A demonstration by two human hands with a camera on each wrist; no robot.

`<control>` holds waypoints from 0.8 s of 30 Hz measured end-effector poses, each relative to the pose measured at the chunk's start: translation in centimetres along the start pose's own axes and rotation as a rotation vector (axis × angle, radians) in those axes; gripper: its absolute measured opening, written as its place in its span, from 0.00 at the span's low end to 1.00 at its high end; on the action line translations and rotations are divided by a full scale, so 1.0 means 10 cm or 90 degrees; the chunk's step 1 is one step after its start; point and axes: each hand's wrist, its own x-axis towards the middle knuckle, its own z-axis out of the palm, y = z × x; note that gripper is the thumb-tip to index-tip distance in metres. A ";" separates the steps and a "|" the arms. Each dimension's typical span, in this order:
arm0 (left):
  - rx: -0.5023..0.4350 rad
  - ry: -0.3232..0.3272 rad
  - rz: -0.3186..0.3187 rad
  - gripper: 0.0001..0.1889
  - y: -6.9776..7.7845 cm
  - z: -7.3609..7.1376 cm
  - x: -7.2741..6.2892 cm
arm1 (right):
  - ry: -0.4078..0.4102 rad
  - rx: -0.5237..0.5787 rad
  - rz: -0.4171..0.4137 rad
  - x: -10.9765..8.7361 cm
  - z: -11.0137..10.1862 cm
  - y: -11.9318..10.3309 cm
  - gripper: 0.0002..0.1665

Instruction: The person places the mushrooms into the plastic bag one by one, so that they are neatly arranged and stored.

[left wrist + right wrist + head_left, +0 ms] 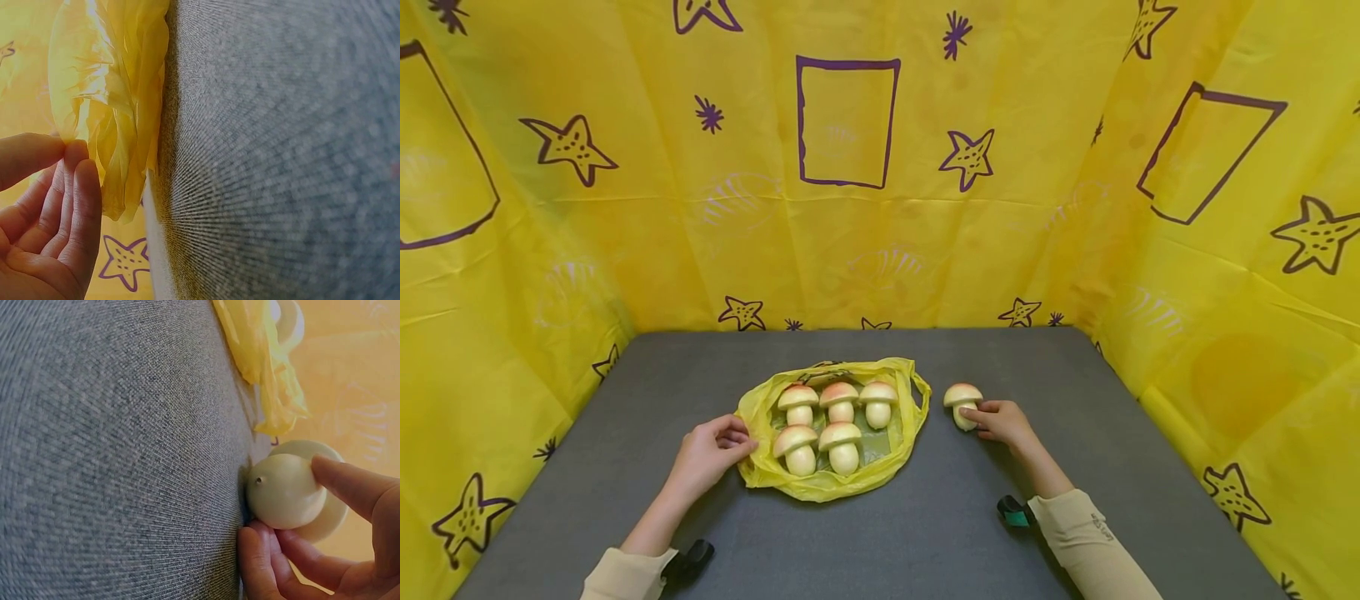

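Note:
A yellow plastic bag [887,467] lies spread on the table with its mouth facing up. Inside it sit several toy mushrooms [843,450] with pale stems and reddish caps, in two rows. My left hand [707,454] pinches the bag's left edge between thumb and fingertips; the thin film [112,119] shows at the fingertips in the left wrist view. To the right of the bag, my right hand [1003,423] grips a single mushroom [962,396] by its stem. In the right wrist view the stem's rounded end [284,490] faces the camera, low against the tabletop.
The dark grey table [850,550] reaches back to yellow cloth walls [880,250] printed with purple starfish and frames. These walls stand on the left, back and right. Black straps [688,562] are worn at both sleeve cuffs.

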 end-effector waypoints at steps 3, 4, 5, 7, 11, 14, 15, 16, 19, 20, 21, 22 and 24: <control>0.002 0.001 0.000 0.12 0.00 0.00 0.00 | -0.001 0.006 0.000 0.00 0.00 0.00 0.31; 0.004 0.001 0.000 0.12 -0.01 0.00 0.00 | -0.003 0.008 -0.001 0.00 0.00 0.00 0.31; 0.003 0.003 -0.001 0.12 -0.01 0.00 0.00 | -0.004 0.011 -0.001 0.00 0.00 0.00 0.31; 0.001 0.004 -0.003 0.12 0.00 0.00 -0.01 | -0.004 0.015 0.002 0.00 0.00 0.00 0.31; 0.000 0.005 -0.007 0.12 0.01 0.00 -0.01 | -0.003 0.016 0.005 0.00 -0.01 0.00 0.31; 0.000 0.002 -0.009 0.13 0.01 0.00 -0.01 | -0.001 0.019 0.005 -0.01 -0.01 -0.01 0.31; 0.000 0.001 -0.010 0.13 0.01 0.00 -0.01 | 0.000 0.021 0.005 -0.01 -0.02 -0.01 0.31; 0.000 0.002 -0.011 0.13 0.01 0.00 -0.01 | 0.000 0.023 0.004 -0.01 -0.02 -0.02 0.31; -0.001 0.003 -0.010 0.13 0.01 0.01 -0.01 | 0.000 0.031 0.005 -0.02 -0.04 -0.02 0.31; 0.001 0.004 -0.010 0.13 0.00 0.01 0.00 | 0.000 0.034 0.006 -0.02 -0.04 -0.02 0.31; 0.003 0.005 -0.009 0.13 0.00 0.01 0.00 | -0.001 0.035 0.006 -0.02 -0.05 -0.02 0.31; 0.004 0.006 -0.008 0.12 -0.01 0.01 0.00 | 0.000 0.037 0.007 -0.02 -0.05 -0.01 0.31; 0.006 0.006 -0.006 0.11 -0.02 0.01 0.00 | 0.001 0.036 0.009 -0.01 -0.06 0.00 0.31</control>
